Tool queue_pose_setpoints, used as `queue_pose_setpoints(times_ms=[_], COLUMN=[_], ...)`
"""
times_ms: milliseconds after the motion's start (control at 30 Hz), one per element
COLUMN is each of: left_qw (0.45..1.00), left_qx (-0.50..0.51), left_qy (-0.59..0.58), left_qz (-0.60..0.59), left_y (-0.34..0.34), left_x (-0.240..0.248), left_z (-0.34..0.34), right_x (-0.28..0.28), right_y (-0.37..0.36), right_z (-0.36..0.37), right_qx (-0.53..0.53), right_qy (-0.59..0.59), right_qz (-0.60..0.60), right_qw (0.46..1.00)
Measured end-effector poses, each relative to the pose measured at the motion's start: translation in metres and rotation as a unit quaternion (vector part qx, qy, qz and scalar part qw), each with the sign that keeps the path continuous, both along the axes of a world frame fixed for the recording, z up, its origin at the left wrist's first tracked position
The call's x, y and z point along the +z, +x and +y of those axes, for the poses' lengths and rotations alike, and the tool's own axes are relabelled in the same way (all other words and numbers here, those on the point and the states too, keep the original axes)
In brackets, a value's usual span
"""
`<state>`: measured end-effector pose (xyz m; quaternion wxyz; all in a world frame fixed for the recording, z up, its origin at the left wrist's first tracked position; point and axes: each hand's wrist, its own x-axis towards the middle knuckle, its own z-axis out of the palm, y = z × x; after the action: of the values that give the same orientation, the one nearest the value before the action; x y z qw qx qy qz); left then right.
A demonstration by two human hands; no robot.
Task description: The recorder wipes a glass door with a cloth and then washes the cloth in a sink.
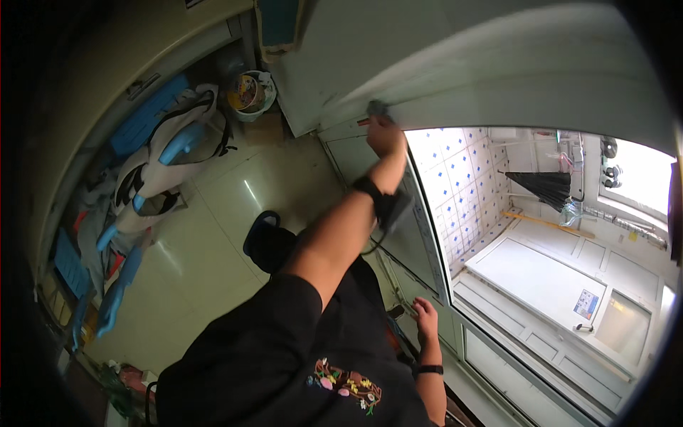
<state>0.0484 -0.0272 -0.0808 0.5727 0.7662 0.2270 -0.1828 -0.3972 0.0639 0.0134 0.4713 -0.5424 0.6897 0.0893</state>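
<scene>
On my feed, my left hand [385, 139] pinches a small, dark grey, crumpled wad [379, 109] at the pale grey-green panel [462, 78]; blur hides whether it is cloth; my right hand [426, 317] hangs lower, fingers loosely spread, half curled.
</scene>
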Motion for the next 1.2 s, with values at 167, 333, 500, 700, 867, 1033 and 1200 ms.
queue_pose_setpoints(times_ms=[167,333,500,700,867,1033,1200], left_qw=[0.98,0.994,0.957,0.699,0.628,0.633,0.574], left_qx=[0.068,-0.053,0.039,-0.681,-0.754,-0.746,-0.799], left_qy=[-0.126,-0.093,-0.211,-0.053,0.063,0.149,0.137], left_qz=[0.135,0.021,0.195,-0.213,-0.181,-0.141,-0.115], left_y=[0.002,-0.012,0.02,0.098,0.091,0.081,0.028], left_x=[-0.036,-0.016,-0.022,-0.104,-0.106,-0.072,0.033], left_z=[0.012,0.028,0.029,0.07,0.051,0.038,0.043], right_x=[-0.018,-0.032,-0.05,-0.056,-0.045,-0.051,-0.076], right_y=[0.034,0.047,0.043,0.072,0.096,0.096,0.103], right_z=[-0.033,-0.041,-0.02,0.057,0.151,0.225,0.267], right_qx=[0.106,0.161,0.083,-0.166,-0.316,-0.442,-0.58], right_qy=[0.027,-0.017,-0.051,-0.048,-0.074,0.0,-0.018], right_qz=[-0.059,-0.132,-0.098,-0.108,-0.132,-0.093,-0.123], right_qw=[0.992,0.978,0.99,0.979,0.937,0.892,0.805])
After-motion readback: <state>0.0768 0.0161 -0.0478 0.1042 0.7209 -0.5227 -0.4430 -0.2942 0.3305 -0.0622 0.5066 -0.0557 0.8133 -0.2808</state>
